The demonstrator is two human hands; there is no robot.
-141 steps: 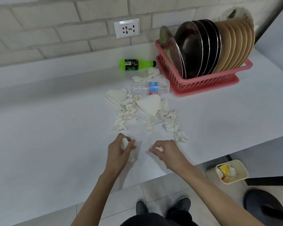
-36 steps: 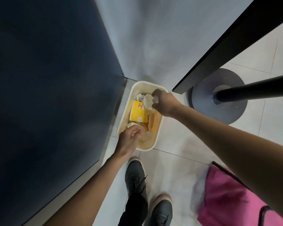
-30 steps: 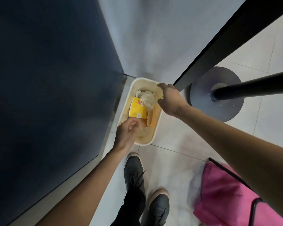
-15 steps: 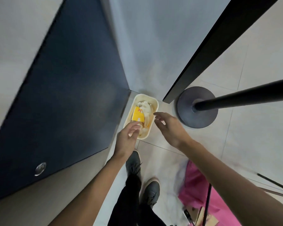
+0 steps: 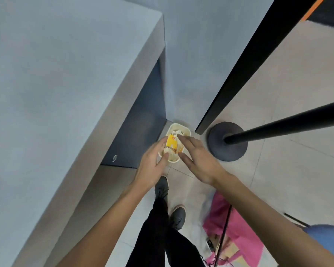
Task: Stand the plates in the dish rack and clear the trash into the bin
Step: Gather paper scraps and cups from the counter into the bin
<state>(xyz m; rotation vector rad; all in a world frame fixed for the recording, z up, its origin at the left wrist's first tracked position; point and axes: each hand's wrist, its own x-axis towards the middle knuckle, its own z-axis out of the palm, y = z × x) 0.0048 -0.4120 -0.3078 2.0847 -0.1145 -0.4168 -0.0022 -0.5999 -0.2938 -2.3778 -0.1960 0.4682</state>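
1. Head cam feed is pointing pretty much straight down. The bin (image 5: pixel 173 160) sits on the tiled floor (image 5: pixel 274 97), tucked into the corner between the dark cabinet front (image 5: pixel 141 124) and the grey wall (image 5: pixel 191 54).
2. Trash is in the bin: a yellow carton (image 5: pixel 171 145) lies on top, with crumpled white tissues (image 5: pixel 178 132) at the far end.
3. My left hand (image 5: pixel 152 164) covers the bin's left edge in this view. Fingers are straight and a bit spread, thumb sticking out, nothing in it.
4. Right hand (image 5: pixel 199 160) looks the same on the bin's right side: palm down, fingers straight and apart, empty.
5. The hands are close but not touching, and the carton shows in the gap between them. I honestly can't tell how high they are above the bin.
6. Other stuff:
   - The grey countertop (image 5: pixel 66 74) fills the whole left side.
   - A black post (image 5: pixel 283 126) on a round base (image 5: pixel 229 151) stands just right of the bin.
   - A pink bag (image 5: pixel 239 234) lies on the floor under the right forearm.
   - Dark shoes (image 5: pixel 161 186) and black trousers (image 5: pixel 156 237) show below the hands.
   - There's a bit of blue sleeve (image 5: pixel 328 237) at the lower right edge.
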